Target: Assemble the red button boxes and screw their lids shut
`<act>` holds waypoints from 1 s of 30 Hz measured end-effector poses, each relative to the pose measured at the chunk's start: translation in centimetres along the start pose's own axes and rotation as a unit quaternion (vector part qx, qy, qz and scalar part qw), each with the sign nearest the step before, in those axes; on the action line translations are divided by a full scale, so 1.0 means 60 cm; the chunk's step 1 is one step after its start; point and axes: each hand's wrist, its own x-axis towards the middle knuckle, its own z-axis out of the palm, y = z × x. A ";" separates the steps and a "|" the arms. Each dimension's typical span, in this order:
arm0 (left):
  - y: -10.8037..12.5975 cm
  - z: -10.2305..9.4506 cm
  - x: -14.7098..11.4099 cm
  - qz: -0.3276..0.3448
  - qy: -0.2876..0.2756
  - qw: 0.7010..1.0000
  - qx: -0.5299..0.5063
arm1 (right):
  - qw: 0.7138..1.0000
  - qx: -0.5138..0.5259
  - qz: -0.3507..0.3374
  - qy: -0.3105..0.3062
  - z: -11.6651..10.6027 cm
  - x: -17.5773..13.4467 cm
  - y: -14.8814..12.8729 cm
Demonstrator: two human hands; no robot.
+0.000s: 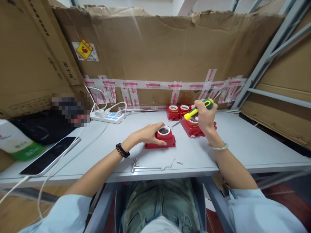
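My left hand (153,132) grips a red box-shaped housing (160,144) with a white ring around a dark round opening on its top. The housing rests on the table in front of me. In my right hand (206,116) is a screwdriver (191,113) with a yellow and green handle, held at a slant. Its metal tip points down and left, close to the housing's upper right edge; whether it touches cannot be made out. Behind the screwdriver sits another red housing (193,128), partly hidden by my right hand.
More red housings (173,113) stand at the back. Near the front edge lie a metal T-handle tool (147,167) and a thin string-like scrap (179,162). To the left are a white power strip (109,117), a tablet-like device (51,156) and a white cable. Cardboard (155,48) walls the back.
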 end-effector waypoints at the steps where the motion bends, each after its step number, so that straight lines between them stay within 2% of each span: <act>1: 0.002 -0.001 0.000 -0.005 -0.002 1.000 0.002 | 1.000 -0.009 0.012 0.012 0.003 0.001 0.007; 3: 0.005 -0.002 0.001 -0.012 -0.005 1.000 0.002 | 0.999 -0.035 0.036 0.015 0.009 0.001 0.020; 9: 0.008 -0.004 0.000 -0.014 -0.011 1.000 -0.001 | 0.995 -0.092 0.032 -0.003 0.014 -0.002 0.044; 30: 0.008 -0.005 0.000 -0.010 -0.007 1.000 0.000 | 0.993 -0.106 0.040 -0.043 0.021 -0.011 0.039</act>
